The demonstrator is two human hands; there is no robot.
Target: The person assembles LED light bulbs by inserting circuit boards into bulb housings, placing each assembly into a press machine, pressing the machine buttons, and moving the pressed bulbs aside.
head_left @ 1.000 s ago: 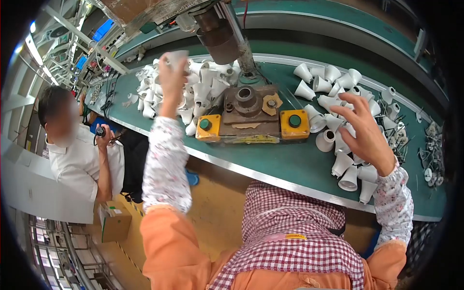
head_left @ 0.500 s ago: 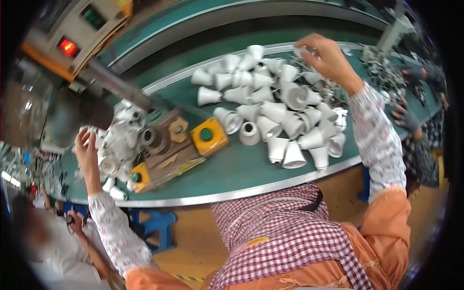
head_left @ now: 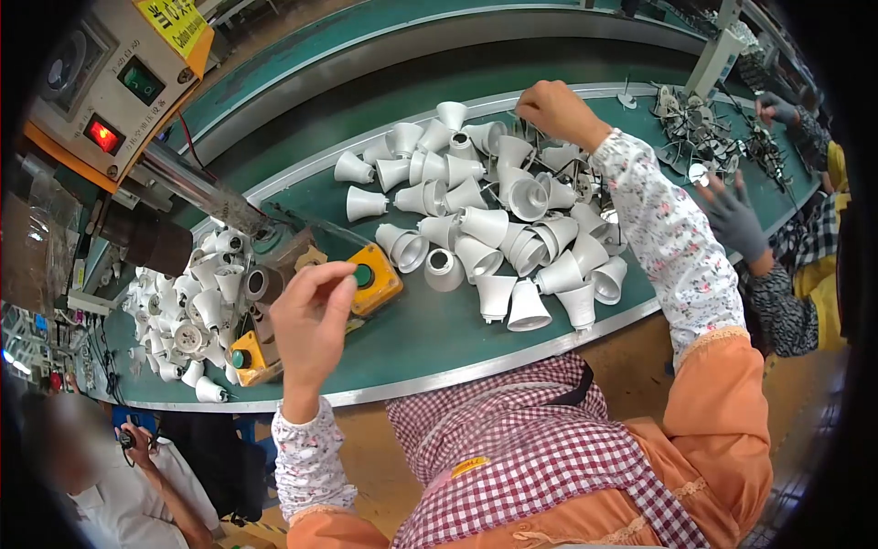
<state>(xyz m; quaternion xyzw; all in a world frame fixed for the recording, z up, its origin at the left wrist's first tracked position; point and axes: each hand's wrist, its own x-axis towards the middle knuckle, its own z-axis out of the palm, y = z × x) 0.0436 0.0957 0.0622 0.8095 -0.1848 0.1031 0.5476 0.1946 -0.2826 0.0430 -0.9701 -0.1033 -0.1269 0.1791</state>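
My left hand (head_left: 314,320) is raised over the near side of the press base, beside the yellow box with a green button (head_left: 373,280). Its thumb and forefinger are bent with a gap between them, and nothing shows in them. My right hand (head_left: 554,113) is at the far edge of the pile of white cups (head_left: 482,225), fingers pointing down and pressed together. Whatever it may hold is hidden, though thin dark wires hang just below it. A metal ring (head_left: 263,283) stands on the press base.
A press head (head_left: 146,240) and control box (head_left: 114,87) stand left, above another pile of white cups (head_left: 203,302). A co-worker's gloved hand (head_left: 734,220) is near wired parts (head_left: 700,133) at right. A seated person (head_left: 137,494) holds a dark object lower left.
The view has swung right. My left hand has come from beside the press head, where it held a white cup earlier, toward the button box. My right hand has moved to the pile's far edge.
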